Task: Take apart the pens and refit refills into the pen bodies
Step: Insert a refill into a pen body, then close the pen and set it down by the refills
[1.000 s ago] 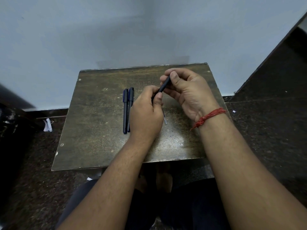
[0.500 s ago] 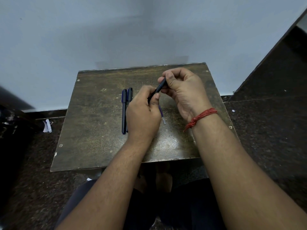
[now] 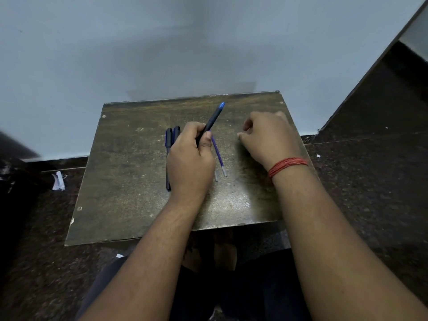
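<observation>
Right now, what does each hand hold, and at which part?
The left hand grips a dark pen by its lower part, blue end pointing up. The right hand is curled; whether it holds anything cannot be told.

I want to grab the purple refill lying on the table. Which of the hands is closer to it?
The left. The left hand, holding a pen, sits right beside the purple refill, its thumb over the top end. The right hand is off to the other side, apart from it.

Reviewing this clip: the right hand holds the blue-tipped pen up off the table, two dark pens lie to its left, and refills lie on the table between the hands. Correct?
Not quite. The head view shows the left hand holding the blue-tipped pen; the right hand holds nothing visible. The two dark pens and refills are as stated.
</observation>
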`<act>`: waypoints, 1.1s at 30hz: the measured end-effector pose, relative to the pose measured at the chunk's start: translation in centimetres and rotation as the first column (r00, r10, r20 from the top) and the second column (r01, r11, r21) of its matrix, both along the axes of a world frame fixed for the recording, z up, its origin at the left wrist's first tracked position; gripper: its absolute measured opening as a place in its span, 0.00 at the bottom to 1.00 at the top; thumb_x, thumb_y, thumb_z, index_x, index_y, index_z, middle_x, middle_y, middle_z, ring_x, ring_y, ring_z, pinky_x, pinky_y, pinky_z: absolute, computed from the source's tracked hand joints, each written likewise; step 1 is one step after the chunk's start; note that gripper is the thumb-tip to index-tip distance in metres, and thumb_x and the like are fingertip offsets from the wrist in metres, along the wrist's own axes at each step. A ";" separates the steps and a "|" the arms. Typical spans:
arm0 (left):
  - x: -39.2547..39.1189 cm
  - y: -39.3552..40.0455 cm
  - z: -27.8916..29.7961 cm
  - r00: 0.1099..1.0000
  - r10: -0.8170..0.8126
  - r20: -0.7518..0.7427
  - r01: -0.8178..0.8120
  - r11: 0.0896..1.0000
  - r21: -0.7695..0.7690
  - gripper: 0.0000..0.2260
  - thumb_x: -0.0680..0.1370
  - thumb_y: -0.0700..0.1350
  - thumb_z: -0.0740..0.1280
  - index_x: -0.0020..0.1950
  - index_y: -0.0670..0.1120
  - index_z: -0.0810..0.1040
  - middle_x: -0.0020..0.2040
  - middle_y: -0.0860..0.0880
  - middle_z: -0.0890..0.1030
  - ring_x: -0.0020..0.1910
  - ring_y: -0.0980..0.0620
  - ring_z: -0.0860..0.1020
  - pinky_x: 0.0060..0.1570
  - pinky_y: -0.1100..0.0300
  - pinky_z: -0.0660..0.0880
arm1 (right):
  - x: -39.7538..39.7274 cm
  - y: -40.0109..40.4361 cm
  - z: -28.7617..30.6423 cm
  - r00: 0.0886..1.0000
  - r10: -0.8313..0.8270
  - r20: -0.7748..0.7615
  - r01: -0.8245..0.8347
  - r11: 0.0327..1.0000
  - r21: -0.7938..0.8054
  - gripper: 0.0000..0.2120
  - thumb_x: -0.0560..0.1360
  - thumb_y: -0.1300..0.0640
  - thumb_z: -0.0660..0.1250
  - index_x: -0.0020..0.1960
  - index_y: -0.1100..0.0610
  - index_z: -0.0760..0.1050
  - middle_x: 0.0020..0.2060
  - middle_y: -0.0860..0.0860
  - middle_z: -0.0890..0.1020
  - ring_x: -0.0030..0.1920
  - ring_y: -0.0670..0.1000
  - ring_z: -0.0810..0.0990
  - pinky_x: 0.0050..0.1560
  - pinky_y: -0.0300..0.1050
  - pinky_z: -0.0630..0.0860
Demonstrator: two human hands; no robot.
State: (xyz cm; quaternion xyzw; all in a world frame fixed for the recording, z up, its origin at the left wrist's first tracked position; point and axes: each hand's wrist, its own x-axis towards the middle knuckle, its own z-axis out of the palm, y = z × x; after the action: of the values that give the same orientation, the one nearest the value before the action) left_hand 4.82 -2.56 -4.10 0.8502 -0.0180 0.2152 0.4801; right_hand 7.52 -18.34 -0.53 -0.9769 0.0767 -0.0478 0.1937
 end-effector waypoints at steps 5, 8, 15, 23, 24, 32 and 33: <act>0.1 0.1 -0.1 1.000 -0.001 0.001 0.001 1.000 0.004 0.03 0.81 0.46 0.65 0.51 0.49 0.78 0.39 0.59 0.78 0.40 0.55 0.77 0.39 0.50 0.77 | -0.2 1.3 -0.5 0.997 0.063 -0.047 -0.069 0.988 -0.138 0.10 0.77 0.54 0.64 0.55 0.56 0.79 0.51 0.54 0.82 0.61 0.60 0.73 0.56 0.52 0.75; 0.1 0.0 -0.2 1.000 -0.004 -0.002 0.004 1.000 0.007 0.03 0.81 0.46 0.65 0.51 0.50 0.77 0.39 0.58 0.78 0.40 0.54 0.78 0.39 0.49 0.77 | 0.1 1.6 -0.5 0.996 0.060 -0.066 -0.063 0.997 -0.043 0.10 0.77 0.54 0.63 0.53 0.55 0.80 0.49 0.53 0.83 0.60 0.58 0.74 0.55 0.51 0.76; 0.0 -0.1 -0.1 1.000 -0.020 -0.014 0.020 1.000 0.018 0.03 0.81 0.46 0.65 0.52 0.50 0.77 0.41 0.57 0.79 0.41 0.55 0.78 0.41 0.50 0.77 | 0.8 1.3 1.1 0.972 -0.228 0.061 0.038 0.404 0.914 0.06 0.76 0.64 0.64 0.46 0.54 0.77 0.40 0.53 0.84 0.38 0.48 0.83 0.31 0.39 0.74; -0.2 -0.4 0.0 0.998 -0.056 -0.009 0.056 0.997 0.052 0.02 0.81 0.44 0.65 0.52 0.48 0.78 0.41 0.55 0.79 0.40 0.54 0.78 0.38 0.52 0.75 | 0.9 0.9 1.4 0.934 -0.349 0.068 -0.072 0.001 0.997 0.05 0.79 0.67 0.63 0.47 0.59 0.75 0.41 0.58 0.83 0.40 0.52 0.83 0.39 0.42 0.79; -0.2 -0.4 0.0 0.998 -0.061 -0.008 0.061 0.997 0.055 0.02 0.81 0.45 0.65 0.52 0.48 0.78 0.41 0.54 0.80 0.40 0.55 0.78 0.38 0.52 0.75 | 1.0 0.9 1.4 0.935 -0.347 0.072 -0.076 0.003 0.997 0.05 0.79 0.67 0.63 0.47 0.60 0.75 0.41 0.58 0.83 0.40 0.53 0.83 0.39 0.43 0.79; -0.4 -0.4 0.3 0.995 -0.102 0.002 0.101 0.993 0.068 0.04 0.81 0.45 0.65 0.52 0.48 0.79 0.41 0.53 0.81 0.41 0.53 0.79 0.40 0.49 0.77 | 1.1 1.2 0.9 0.966 -0.233 0.111 -0.071 0.174 0.982 0.04 0.77 0.67 0.65 0.48 0.60 0.76 0.41 0.56 0.83 0.39 0.51 0.84 0.41 0.44 0.80; -0.4 -0.4 0.3 0.995 -0.104 0.001 0.104 0.992 0.065 0.04 0.81 0.45 0.65 0.52 0.48 0.79 0.41 0.54 0.81 0.41 0.53 0.79 0.40 0.49 0.77 | 1.0 1.3 0.8 0.972 -0.204 0.119 -0.076 0.209 0.975 0.05 0.77 0.68 0.65 0.48 0.60 0.76 0.41 0.56 0.83 0.38 0.51 0.84 0.41 0.44 0.80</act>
State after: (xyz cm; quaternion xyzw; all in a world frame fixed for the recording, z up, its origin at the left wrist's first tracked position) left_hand 4.44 -3.00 -3.79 0.8628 -0.0705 0.1912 0.4626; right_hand 8.51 -17.01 0.27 -0.6216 0.1079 -0.1054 0.7687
